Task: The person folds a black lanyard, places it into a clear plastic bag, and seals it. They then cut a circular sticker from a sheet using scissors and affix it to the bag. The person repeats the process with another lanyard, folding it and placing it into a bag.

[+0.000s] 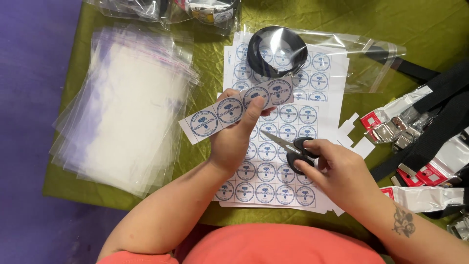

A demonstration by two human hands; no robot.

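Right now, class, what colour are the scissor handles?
Black; the scissors show best in the head view, in the right hand.

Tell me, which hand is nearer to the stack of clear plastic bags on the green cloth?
Left. The left hand holds a strip of round stickers just right of the stack of clear plastic bags. The right hand, holding black scissors, is farther right, over the sticker sheet.
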